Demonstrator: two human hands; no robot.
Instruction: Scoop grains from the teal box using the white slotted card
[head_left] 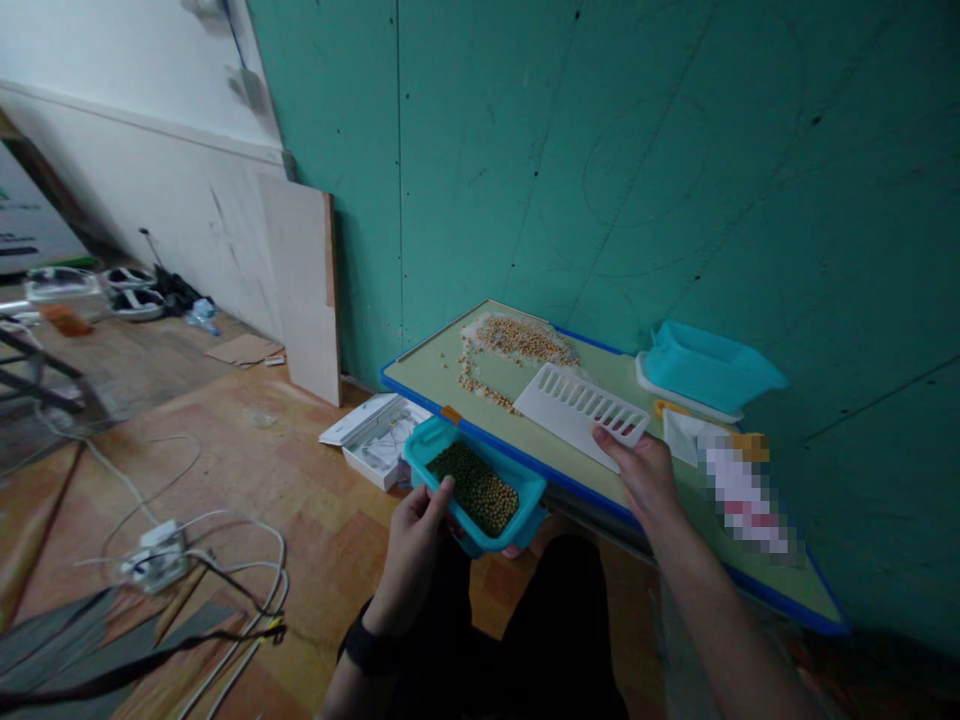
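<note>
My left hand [416,545] grips the near rim of a teal tray [517,478] filled with green beans [474,487], held just below the table's blue front edge [525,462]. My right hand [645,472] holds the corner of a white slotted scraper [577,412] that rests on the pale green tabletop [435,365]. A heap of tan beans [517,342] lies on the table beyond the scraper, with a trail of loose beans toward the front edge.
A second teal container on a white lid [705,368] stands at the table's back right against the green wall. An open white box [375,438] sits on the wooden floor beside the table. Cables and a power strip [157,560] lie on the floor at left.
</note>
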